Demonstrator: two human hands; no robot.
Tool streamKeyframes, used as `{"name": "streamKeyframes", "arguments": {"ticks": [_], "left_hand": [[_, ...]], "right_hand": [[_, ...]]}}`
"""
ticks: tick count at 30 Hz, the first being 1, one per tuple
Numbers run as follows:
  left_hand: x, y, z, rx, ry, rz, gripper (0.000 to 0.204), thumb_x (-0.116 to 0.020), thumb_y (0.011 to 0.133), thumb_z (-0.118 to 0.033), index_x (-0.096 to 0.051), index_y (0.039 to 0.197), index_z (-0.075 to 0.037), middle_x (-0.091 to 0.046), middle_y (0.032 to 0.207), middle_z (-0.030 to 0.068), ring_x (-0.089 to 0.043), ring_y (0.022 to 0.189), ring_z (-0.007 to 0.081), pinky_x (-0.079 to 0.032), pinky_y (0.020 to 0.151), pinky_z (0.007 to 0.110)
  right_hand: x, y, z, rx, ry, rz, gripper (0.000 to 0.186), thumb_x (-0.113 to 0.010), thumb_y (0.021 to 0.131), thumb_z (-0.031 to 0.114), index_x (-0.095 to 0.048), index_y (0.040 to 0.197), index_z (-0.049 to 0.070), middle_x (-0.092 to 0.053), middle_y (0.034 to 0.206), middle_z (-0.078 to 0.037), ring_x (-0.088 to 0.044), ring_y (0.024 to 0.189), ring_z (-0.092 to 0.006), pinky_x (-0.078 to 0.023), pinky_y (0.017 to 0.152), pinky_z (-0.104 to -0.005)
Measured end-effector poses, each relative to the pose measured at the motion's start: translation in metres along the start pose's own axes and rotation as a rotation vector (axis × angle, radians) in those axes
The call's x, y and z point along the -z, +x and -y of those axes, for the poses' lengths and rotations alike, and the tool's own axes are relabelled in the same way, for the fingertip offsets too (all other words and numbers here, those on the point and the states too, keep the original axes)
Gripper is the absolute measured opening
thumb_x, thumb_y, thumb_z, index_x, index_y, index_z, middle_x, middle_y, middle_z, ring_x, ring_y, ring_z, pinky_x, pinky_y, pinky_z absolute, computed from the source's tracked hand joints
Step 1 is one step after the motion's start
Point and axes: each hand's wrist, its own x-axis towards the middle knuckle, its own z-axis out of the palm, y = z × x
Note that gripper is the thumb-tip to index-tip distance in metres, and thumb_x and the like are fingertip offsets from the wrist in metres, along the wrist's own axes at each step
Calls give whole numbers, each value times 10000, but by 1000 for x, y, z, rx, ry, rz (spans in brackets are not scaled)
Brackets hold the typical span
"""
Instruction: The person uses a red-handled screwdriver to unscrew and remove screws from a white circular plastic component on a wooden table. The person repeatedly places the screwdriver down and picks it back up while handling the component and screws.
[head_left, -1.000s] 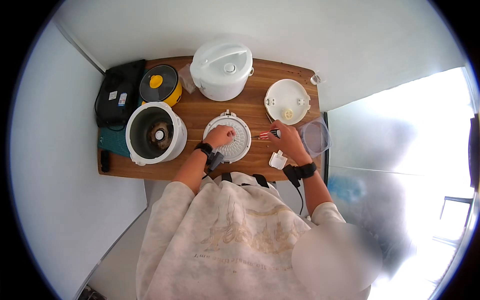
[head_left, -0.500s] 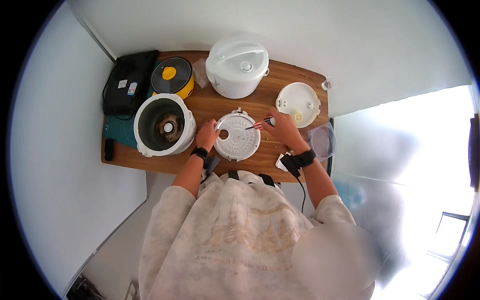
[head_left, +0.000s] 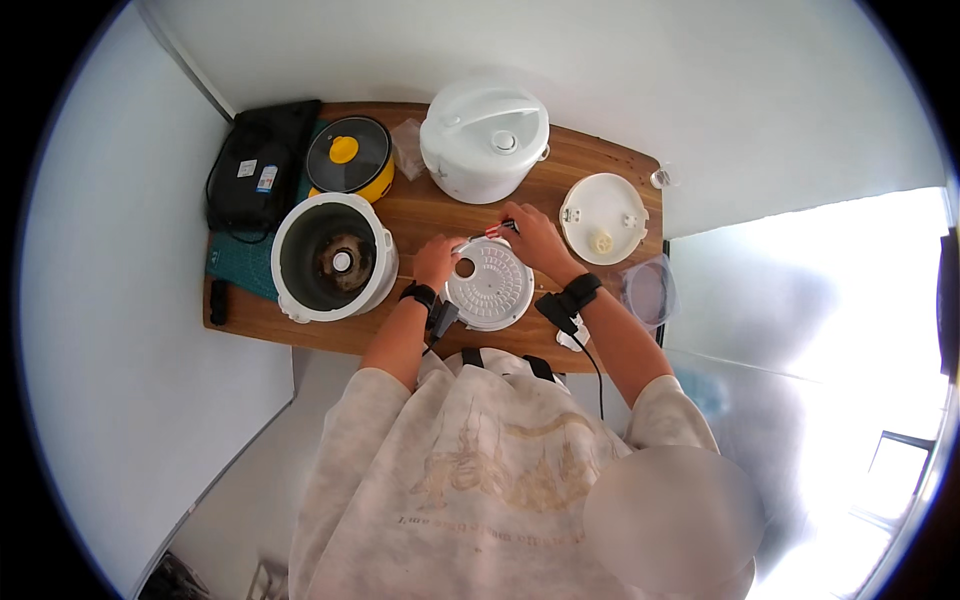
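Note:
My left hand [head_left: 435,258] is closed at the upper-left edge of a white perforated disc [head_left: 492,290], beside its round hole, gripping the rim. My right hand [head_left: 528,235] wraps round a screwdriver with a red, white and black striped handle [head_left: 492,232]. It lies nearly level over the disc's top edge, pointing left toward my left fingertips; where its tip rests is too small to tell. A small white plastic piece [head_left: 572,335] is partly visible under a wrist cable. A white lid shell [head_left: 608,205] with a cream round part lies right of my right hand.
An open white cooker body [head_left: 296,260] stands left, a closed white cooker [head_left: 485,150] behind. A yellow pot [head_left: 348,165], clear bag [head_left: 408,150], black appliance [head_left: 255,165] and green mat [head_left: 240,260] fill the back left. A clear container [head_left: 650,295] sits right. Walls border the table [head_left: 400,215].
My right hand with the screwdriver has moved left and upward to the disc's top edge. My left hand has shifted from over the disc to its upper-left rim, exposing the hole.

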Motion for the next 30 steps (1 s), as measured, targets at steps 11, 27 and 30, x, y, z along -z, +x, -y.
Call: {"name": "streamKeyframes", "arguments": {"ticks": [11,27,30], "left_hand": [[-1,7,8,-60,-8,-3,327,-697,819,-137,-689,1143,-175,-651,945,124,-633,925,330,-511,819,443],[1,9,2,5,-21,25,311,-706,818,-118,-704,1126,-165,-672,968,113,-646,921,316,-526,817,433],[2,9,1,2,-9,28,308,-704,824,-115,-705,1127,-169,-673,966,113,-646,926,318,-528,816,434]], "right_hand": [[-1,2,4,4,9,-18,169,-644,880,161,-569,990,58,-593,937,-200,-604,869,-416,-493,741,-506],[-1,1,10,-7,-30,-8,190,-639,875,150,-561,1027,69,-590,955,-195,-608,877,-430,-497,741,-513],[-2,1,8,-11,-12,15,188,-634,871,140,-560,1030,72,-588,967,-195,-606,882,-428,-497,743,-513]]}}
